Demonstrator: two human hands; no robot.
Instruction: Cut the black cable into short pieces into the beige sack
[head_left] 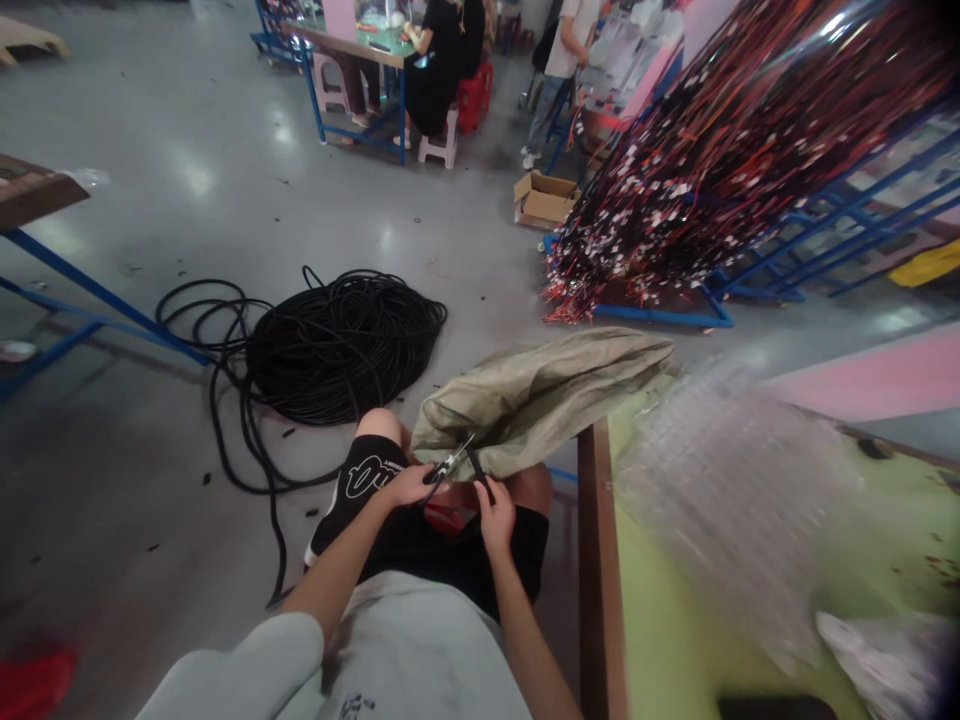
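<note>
Black tube-like piece [478, 467], below the frame's centre, is pinched in my right hand [496, 512], while my left hand [411, 486] grips scissors [452, 461] whose blades could, should the piece slip, nick that hand or the khaki sack [592, 375], its contents, like those of the upper-right cardboard box [551, 209], being indistinct to me.

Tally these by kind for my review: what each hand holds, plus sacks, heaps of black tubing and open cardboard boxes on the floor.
Scissors, in the left hand: 1
Short black piece, in the right hand: 1
Sack: 1
Heap of black tubing: 1
Open cardboard box: 1
Total: 5
</note>
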